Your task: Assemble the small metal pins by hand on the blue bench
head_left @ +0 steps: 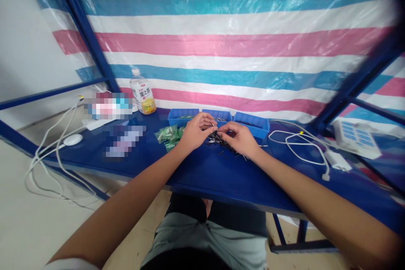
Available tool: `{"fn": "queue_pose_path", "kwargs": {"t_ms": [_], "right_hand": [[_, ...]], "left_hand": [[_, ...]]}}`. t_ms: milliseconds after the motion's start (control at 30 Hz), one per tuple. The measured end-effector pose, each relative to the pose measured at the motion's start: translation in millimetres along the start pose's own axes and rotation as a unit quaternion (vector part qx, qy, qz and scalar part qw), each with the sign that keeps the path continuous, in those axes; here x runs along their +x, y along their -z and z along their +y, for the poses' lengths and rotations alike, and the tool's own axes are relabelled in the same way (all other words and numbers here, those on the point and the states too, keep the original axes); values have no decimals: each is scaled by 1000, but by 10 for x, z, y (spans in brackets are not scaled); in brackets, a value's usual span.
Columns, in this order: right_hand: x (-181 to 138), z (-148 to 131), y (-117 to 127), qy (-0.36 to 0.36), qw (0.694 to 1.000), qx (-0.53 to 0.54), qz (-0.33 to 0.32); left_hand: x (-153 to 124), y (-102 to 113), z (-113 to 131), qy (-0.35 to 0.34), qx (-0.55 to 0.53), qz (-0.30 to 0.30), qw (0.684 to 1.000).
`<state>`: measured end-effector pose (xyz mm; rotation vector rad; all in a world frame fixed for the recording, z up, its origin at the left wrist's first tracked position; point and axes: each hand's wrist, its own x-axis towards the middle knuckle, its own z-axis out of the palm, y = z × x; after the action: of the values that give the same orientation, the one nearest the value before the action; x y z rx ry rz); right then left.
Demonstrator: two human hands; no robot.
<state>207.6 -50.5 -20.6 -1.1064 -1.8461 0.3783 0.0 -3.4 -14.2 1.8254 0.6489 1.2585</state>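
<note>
My left hand (199, 128) and my right hand (238, 136) come close together over the middle of the blue table (202, 173). Thumb and fingers of each are pinched, and whatever they hold is too small to name. Under and between them lies a heap of thin dark metal pins or screws (218, 138), partly covered by the hands. Left of my left hand are green-tinted plastic bags (169, 136) with small pieces in them. Just behind the hands stand three blue bins: a left bin (179, 114), a middle bin (207, 114) and a right bin (262, 127), with small parts inside.
A drink bottle (144, 95) stands at the back left, near white cables (47, 152) and a round white disc (73, 140). To the right lie a white cable with an adapter (338, 160) and a white keypad device (357, 139). Blue frame posts (95, 38) flank the striped sheet.
</note>
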Motion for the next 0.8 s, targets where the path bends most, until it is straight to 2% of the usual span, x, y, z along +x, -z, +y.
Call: {"fn": "queue_pose_path", "kwargs": {"t_ms": [233, 467, 800], "right_hand": [[-10, -10, -8, -12, 999, -28, -14], [-21, 18, -27, 3, 1000, 14, -23], [-4, 105, -36, -51, 993, 109, -6]], "left_hand": [[-23, -25, 12, 22, -19, -31, 999], [-17, 16, 21, -4, 53, -48, 997], [8, 46, 28, 4, 29, -65, 997]]}}
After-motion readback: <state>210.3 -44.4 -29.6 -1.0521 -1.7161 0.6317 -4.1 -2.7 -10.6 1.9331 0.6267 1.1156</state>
